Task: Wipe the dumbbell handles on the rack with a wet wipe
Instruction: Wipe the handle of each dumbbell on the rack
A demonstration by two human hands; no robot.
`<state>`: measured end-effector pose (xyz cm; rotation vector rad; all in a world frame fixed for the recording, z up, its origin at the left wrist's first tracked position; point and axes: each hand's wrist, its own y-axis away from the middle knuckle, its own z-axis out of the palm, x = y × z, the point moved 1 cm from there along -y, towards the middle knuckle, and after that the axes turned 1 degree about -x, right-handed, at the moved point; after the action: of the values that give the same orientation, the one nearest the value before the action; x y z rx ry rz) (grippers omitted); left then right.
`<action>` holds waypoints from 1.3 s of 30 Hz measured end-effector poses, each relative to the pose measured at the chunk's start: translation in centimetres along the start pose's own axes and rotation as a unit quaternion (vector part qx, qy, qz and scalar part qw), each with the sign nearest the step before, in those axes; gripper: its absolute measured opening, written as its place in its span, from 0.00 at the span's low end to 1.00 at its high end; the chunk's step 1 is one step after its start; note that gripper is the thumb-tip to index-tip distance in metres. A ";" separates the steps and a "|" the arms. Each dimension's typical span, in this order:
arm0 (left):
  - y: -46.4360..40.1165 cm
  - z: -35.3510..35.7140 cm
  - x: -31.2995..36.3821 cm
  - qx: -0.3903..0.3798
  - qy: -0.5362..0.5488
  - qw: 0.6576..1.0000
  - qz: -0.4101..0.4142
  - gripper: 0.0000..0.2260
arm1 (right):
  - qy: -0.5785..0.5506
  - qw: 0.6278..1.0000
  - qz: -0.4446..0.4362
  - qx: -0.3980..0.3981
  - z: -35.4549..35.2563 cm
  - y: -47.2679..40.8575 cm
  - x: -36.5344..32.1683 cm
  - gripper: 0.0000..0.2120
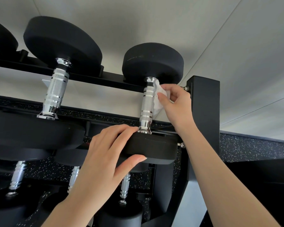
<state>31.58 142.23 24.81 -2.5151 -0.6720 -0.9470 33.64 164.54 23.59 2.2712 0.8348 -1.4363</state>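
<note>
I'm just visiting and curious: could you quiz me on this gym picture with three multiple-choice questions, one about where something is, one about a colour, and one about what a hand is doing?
1. Where is the wet wipe?
A. On the floor
B. Against the right side of the handle of the rightmost top-row dumbbell
C. Draped over the rack post

2. What colour are the dumbbell heads?
A. Black
B. Red
C. Yellow

3. What is the left hand doing?
A. Hanging idle
B. Holding the wipe
C. Gripping the near head of the dumbbell being wiped

Answers:
1 B: the right hand presses the white wipe to that chrome handle.
2 A: every head in view is matte black.
3 C: its fingers lie on top of the head and its thumb curls underneath.
</note>
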 end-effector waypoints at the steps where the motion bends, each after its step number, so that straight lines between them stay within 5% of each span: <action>1: 0.0 0.0 0.0 0.001 0.001 1.000 -0.001 0.23 | 0.009 1.000 0.000 0.000 0.1 -0.1 0.0 0.08; 16: 0.1 0.5 -0.2 0.002 0.001 1.000 -0.002 0.23 | 0.178 0.979 -0.101 -0.007 0.7 -1.4 -0.3 0.04; 25: -0.2 0.3 -0.2 -0.018 -0.018 1.000 0.004 0.23 | 0.163 0.983 -0.067 -0.055 1.6 -1.3 1.2 0.04; 39: 0.2 0.4 -0.2 -0.001 -0.022 1.000 0.002 0.25 | 0.131 0.990 -0.010 0.052 -4.5 2.3 1.9 0.03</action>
<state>31.77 142.21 24.34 -2.5450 -0.6800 -0.8934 38.90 165.81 23.82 2.5767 0.8770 -1.2334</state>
